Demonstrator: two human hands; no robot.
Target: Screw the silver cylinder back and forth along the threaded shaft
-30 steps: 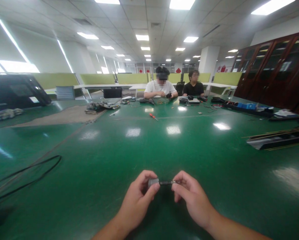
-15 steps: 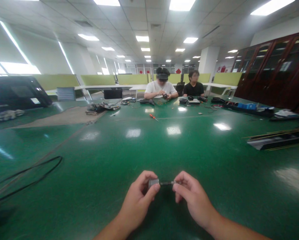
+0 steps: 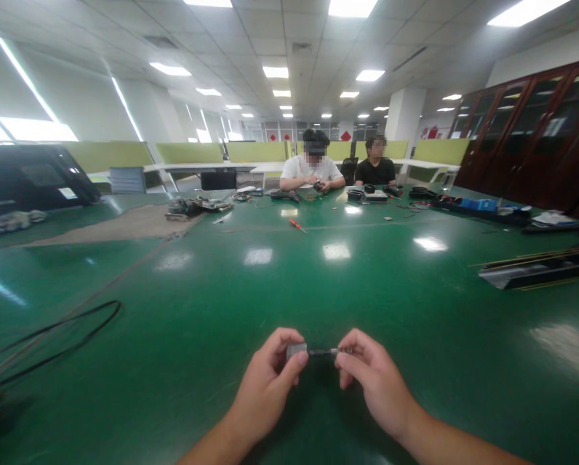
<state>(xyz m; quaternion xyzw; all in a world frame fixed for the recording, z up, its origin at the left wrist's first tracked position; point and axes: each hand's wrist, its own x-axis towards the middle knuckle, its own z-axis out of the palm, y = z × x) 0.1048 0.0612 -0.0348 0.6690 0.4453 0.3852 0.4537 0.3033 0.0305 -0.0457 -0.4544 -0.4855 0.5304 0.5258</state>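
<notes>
My left hand (image 3: pixel 268 381) pinches a small grey block (image 3: pixel 295 350) between thumb and fingers, just above the table. From the block's right side a thin dark rod (image 3: pixel 322 352) runs across the gap to my right hand (image 3: pixel 379 384). The thumb and fingertips of that hand close on the rod's right end, where a short shiny metal part shows. Both pieces are too small and blurred for me to tell their exact kind. The rod lies about level, and whether it is fixed into the block cannot be seen.
A red-handled screwdriver (image 3: pixel 297 225) lies farther up the green table (image 3: pixel 212 290). A black cable (image 3: pixel 95 329) loops at the left, and a metal channel with thin rods (image 3: pixel 536 270) sits at the right. Two people (image 3: pixel 313 168) sit across, near scattered tools and parts.
Both hands keep their grip, with the block and rod almost in the same place. Only a very slight shift of the view and of the hands shows.
</notes>
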